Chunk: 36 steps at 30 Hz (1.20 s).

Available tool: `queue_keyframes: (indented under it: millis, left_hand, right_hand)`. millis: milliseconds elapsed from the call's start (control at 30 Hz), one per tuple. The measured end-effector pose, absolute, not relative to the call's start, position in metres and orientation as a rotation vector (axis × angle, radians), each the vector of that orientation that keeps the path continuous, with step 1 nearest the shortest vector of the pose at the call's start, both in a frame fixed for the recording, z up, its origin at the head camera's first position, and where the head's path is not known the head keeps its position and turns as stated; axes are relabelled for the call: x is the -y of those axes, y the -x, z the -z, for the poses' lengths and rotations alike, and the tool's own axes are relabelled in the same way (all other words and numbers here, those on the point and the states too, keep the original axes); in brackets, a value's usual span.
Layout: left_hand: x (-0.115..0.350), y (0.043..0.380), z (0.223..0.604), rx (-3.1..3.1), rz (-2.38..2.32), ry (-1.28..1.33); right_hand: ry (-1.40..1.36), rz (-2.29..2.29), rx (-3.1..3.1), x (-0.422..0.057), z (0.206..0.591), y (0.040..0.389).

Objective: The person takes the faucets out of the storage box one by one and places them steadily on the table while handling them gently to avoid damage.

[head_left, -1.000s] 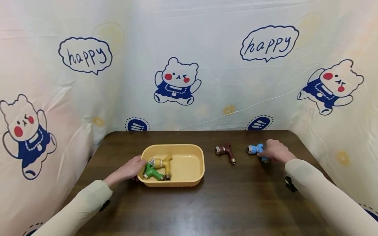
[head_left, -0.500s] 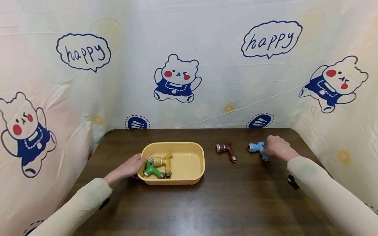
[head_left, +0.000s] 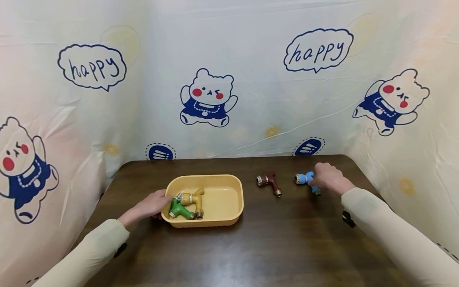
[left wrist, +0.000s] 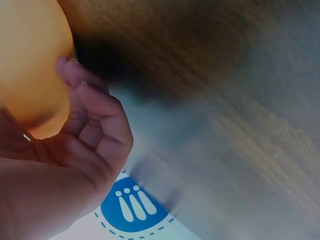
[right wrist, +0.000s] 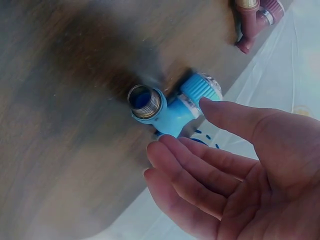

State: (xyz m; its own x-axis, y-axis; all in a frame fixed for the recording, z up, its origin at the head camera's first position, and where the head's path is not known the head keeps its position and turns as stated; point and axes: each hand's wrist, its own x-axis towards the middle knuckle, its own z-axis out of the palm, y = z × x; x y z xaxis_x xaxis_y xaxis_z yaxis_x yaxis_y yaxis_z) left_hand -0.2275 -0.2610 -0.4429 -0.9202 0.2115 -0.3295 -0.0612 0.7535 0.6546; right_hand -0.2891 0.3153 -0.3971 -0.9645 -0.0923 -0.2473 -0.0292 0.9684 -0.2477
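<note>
My left hand [head_left: 151,204] grips the left end of a yellow plastic basin [head_left: 223,199], thumb at the rim and fingers curled against the outer wall. Inside the basin lie a green tap [head_left: 182,209] and a yellow tap [head_left: 197,202], side by side at its left end. At the right of the table, my right hand [head_left: 330,178] hovers around a blue tap [right wrist: 172,117]. In the right wrist view its thumb is by the ribbed knob and its loosely bent fingers are near the tap body, without a visible pinch. The tap's threaded outlet faces that camera.
A maroon tap [head_left: 272,184] lies on the dark wooden table [head_left: 229,255], between the basin and the blue tap. Behind the table and along both sides hangs a pale printed curtain [head_left: 251,91].
The head view has shifted slightly. My right hand has eased a little to the right off the blue tap, which lies in the same place. The left hand stays on the basin.
</note>
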Motion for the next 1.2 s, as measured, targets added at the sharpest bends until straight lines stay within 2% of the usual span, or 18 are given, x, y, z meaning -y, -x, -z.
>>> queue_keyframes:
  millis: [267,533,767,1200]
  left_hand:
    - [0.265,0.231,0.438,-2.548,-0.997,-0.128]
    - [0.277,0.244,0.470,-2.520,-1.120,-0.253]
    - [0.259,0.221,0.446,-2.582,-1.112,-0.090]
    - [0.256,0.219,0.448,-2.608,-1.104,-0.088]
  right_hand:
    - [0.079,0.375,-2.834,-0.308,0.389,0.289]
    - [0.113,0.422,-2.813,-0.303,0.388,0.283]
    - [0.167,0.421,-2.840,-0.299,0.391,0.286]
    - [0.217,0.395,-2.891,-0.287,0.388,0.285]
